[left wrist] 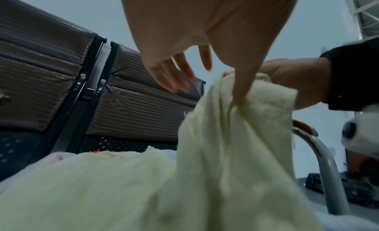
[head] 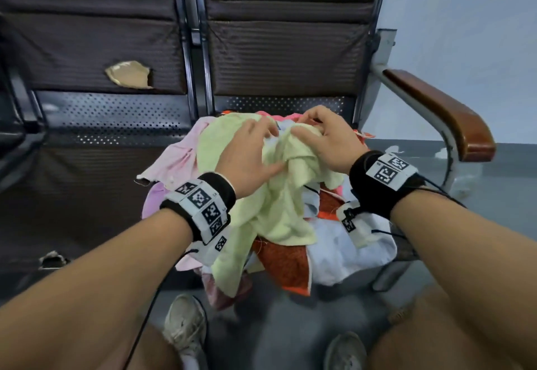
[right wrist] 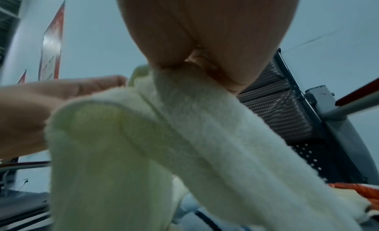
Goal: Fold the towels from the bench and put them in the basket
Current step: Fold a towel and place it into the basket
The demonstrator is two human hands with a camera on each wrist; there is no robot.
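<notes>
The right hand point(head: 325, 140) pinches the green towel point(head: 276, 210) to lift it from the towel pile point(head: 343, 242) on the surface point(head: 116, 125). The left hand point(head: 250, 160) rests wide on it, probably hunting an edge.

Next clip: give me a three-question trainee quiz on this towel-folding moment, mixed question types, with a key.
1. True or false: the right hand grips the green towel.
2. Which towel lies on top of the pile? A) orange B) green C) pink
3. Fill in: the left hand's fingers are ____ (straight/curled).

Key: 1 true; 2 B; 3 straight.
</notes>
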